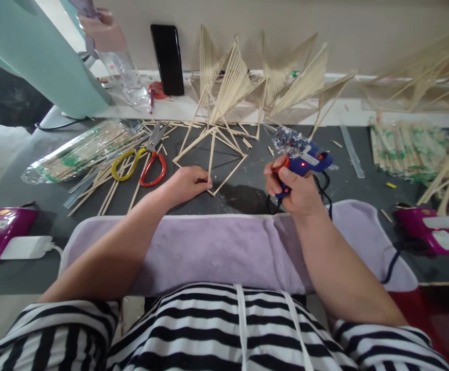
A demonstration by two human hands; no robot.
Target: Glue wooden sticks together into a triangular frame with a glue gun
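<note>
Pinching the stick frame [211, 154] at its near corner on the worktop [247, 183], the left hand [189, 184] seemingly steadies that joint; the right hand [299, 191] grips a glue gun [304, 164] aside, perhaps for clearance.

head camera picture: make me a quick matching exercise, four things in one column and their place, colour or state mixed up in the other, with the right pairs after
Things
1. glue gun
2. scissors
3. phone
4. stick frame nearest the person

Place, colour or state
A. black, standing upright at the back
B. touched by the fingers of the left hand
C. blue, held in the right hand
D. one yellow handle loop, one red

Right pairs: 1-C, 2-D, 3-A, 4-B
</note>
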